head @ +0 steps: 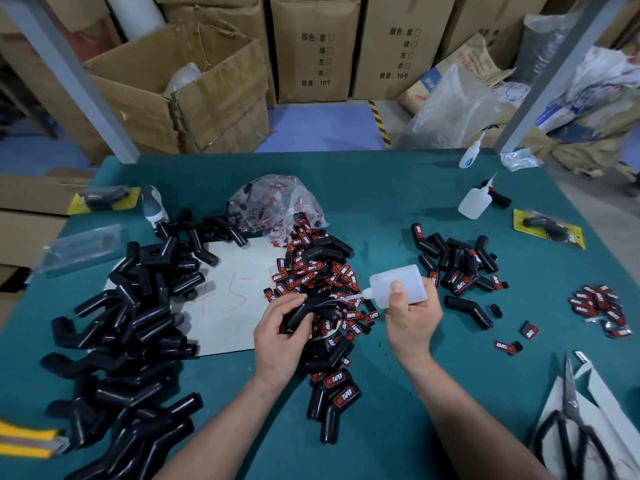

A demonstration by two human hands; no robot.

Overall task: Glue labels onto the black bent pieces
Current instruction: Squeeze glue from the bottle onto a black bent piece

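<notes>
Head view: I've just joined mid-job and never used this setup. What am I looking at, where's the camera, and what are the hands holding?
No machine here: a person's two bare hands, filmed by one camera worn on the head, looking down. The left hand grips a black bent piece; the right hand holds a glue bottle, nozzle pointing at that piece. On the green table: unlabelled pieces to the left, loose labels in the middle, labelled pieces to the right, scissors near right.

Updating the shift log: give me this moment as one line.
step: gluing | left hand: holds black bent piece | right hand: grips glue bottle, nozzle tip at piece
</notes>
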